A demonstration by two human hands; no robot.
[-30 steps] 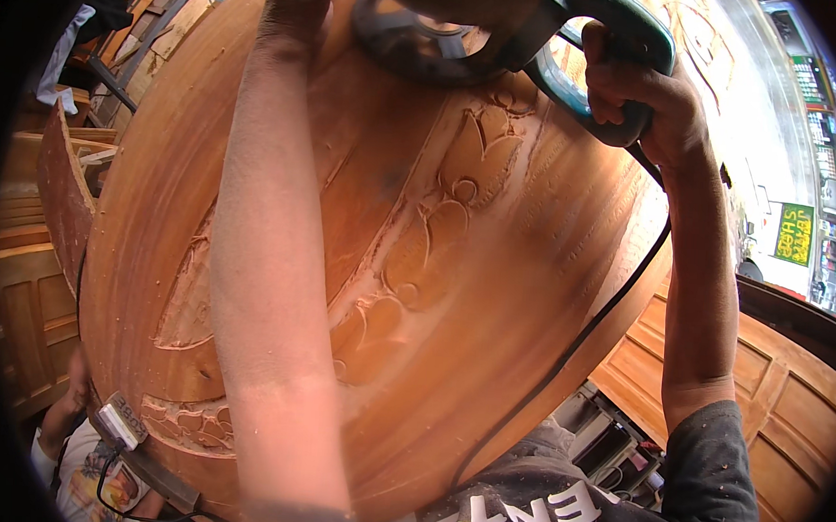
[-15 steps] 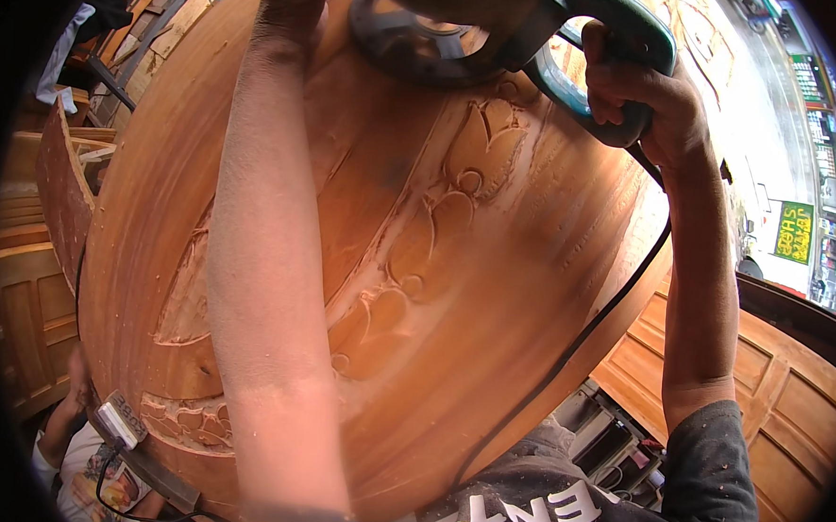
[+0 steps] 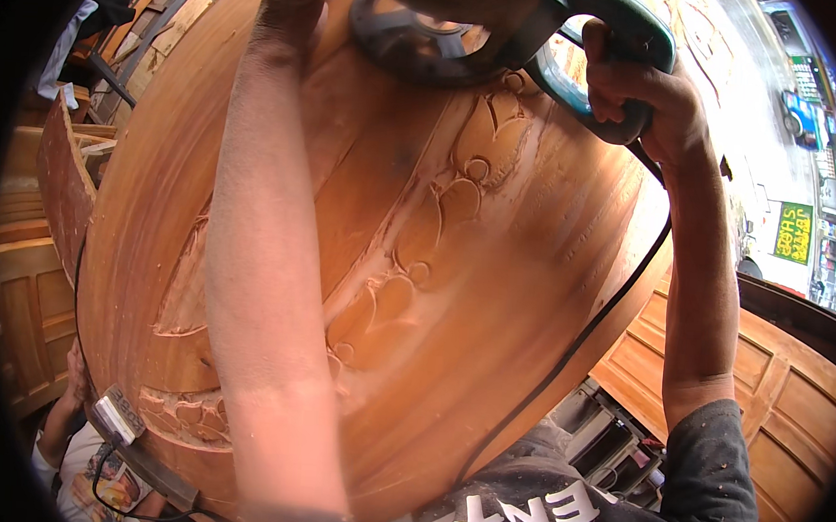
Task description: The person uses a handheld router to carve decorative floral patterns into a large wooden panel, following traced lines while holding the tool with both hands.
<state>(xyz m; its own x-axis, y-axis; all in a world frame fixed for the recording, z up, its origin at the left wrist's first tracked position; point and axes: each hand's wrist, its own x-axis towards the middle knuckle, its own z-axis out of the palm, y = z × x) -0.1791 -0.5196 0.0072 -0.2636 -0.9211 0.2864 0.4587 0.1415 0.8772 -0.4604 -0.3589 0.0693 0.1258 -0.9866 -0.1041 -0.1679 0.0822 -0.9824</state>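
Observation:
My right hand (image 3: 640, 88) is closed around the teal D-shaped handle of a handheld power router (image 3: 429, 49). The router's round dark base rests on a large brown wooden panel (image 3: 520, 295), near the top of the view. A carved band of leaf and circle shapes (image 3: 440, 210) runs down the panel from beside the base. My left forearm reaches across the panel, and my left hand (image 3: 297, 4) is at the upper edge, left of the router. Its fingers are mostly cut off, so what it touches is hidden. A black cord (image 3: 574, 350) trails from the router handle over the panel.
At the lower left, another person's hand (image 3: 77, 375) is near the panel edge, beside a small pale box with a plug (image 3: 120, 417). Panelled wooden doors (image 3: 761, 392) stand at right, others (image 3: 33, 307) at left. Bright street with a green sign (image 3: 794, 232) lies beyond.
The carved band has shifted slightly upward and right in the picture relative to the router, which my right hand still grips. A blue vehicle now shows in the street. The other person's hand moved slightly.

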